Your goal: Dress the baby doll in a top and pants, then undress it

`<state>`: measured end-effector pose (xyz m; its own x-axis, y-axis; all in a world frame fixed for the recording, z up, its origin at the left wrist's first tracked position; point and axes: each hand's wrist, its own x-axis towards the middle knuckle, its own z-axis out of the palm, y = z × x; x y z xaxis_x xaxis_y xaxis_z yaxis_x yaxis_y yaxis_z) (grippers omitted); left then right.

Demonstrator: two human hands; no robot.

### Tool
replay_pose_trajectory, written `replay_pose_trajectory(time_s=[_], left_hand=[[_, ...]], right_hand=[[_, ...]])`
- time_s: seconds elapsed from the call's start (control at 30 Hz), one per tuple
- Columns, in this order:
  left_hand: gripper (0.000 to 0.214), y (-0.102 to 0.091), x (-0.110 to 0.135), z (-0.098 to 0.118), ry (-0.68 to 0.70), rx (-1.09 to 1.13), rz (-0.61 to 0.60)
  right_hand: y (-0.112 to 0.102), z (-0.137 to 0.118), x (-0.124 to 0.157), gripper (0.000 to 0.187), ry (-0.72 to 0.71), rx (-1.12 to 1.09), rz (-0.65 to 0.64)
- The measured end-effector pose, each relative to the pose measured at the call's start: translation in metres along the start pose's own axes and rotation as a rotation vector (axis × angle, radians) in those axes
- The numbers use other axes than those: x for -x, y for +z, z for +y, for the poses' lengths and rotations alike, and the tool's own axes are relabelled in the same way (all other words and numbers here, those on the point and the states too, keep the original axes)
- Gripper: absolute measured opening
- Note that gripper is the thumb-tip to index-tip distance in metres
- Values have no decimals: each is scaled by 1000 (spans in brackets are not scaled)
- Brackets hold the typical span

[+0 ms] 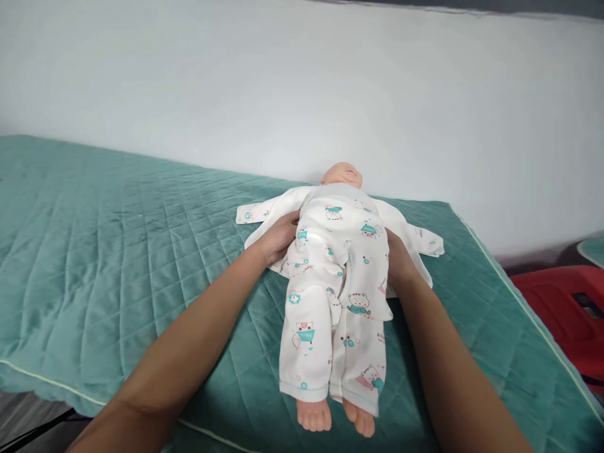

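Observation:
A baby doll [314,415] lies on its back on the bed, feet toward me and head toward the wall. White printed baby pants [323,251] with teal and pink bears cover it from the chest to the ankles. Beneath the doll a white long-sleeved baby shirt [255,214] is spread out, its sleeves reaching to both sides. At the doll's left-of-picture side, my left hand [282,236] is closed on the edge of the pants, fingertips partly tucked out of sight. My right hand [400,261] is against the opposite side, its fingers hidden behind the pants.
A green quilted cover [117,251] with pale piping lies over the bed. Behind it rises a white wall [236,82]. Past the bed's right edge stands a red plastic object [561,314], beside part of another green padded thing [592,250].

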<state>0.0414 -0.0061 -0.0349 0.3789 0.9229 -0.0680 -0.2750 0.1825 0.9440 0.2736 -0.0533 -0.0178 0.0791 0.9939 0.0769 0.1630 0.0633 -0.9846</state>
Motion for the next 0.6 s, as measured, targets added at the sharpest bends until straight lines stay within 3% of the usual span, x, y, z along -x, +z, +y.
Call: replay_pose_trajectory(time_s=[0.17, 0.33, 0.6], left_hand=[[45, 0, -1, -2, 58, 13, -51], [47, 1, -1, -2, 36, 23, 16], [39, 4, -1, 2, -33, 18, 0]], right_hand=[[-1, 2, -4, 29, -25, 15, -5], [-2, 5, -4, 29, -27, 27, -25], [-1, 8, -5, 33, 25, 8, -17]])
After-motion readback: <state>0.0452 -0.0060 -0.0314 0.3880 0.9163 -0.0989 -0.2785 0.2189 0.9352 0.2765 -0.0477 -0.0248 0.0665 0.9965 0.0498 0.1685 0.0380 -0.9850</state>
